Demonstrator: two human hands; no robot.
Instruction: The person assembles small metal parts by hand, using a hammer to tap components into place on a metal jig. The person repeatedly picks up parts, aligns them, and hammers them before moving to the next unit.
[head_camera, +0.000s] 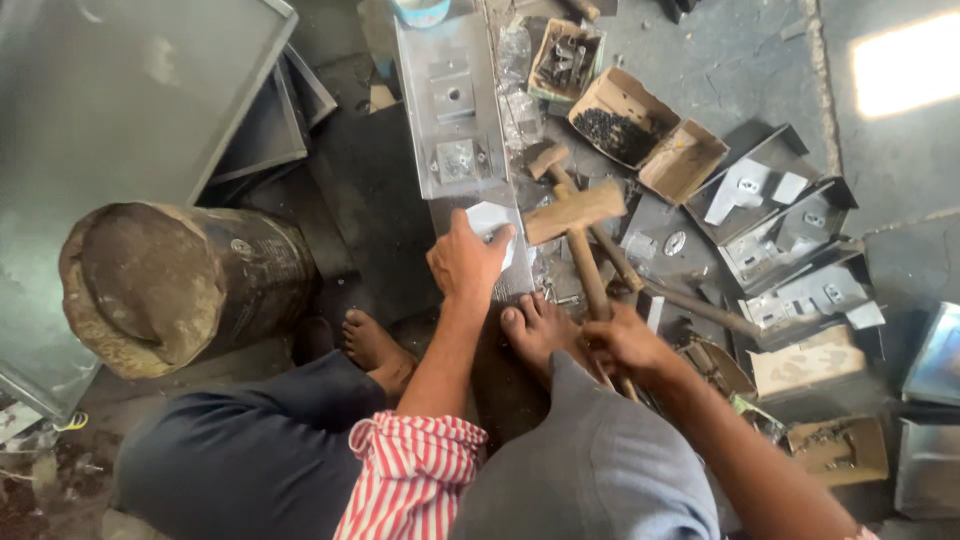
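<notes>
Rusty drum (170, 285) (lying sideways), cardboard box of dark screws (618, 128), sheet-metal brackets (785, 240)

Dim daylight, sun glare (top right), soft
</notes>
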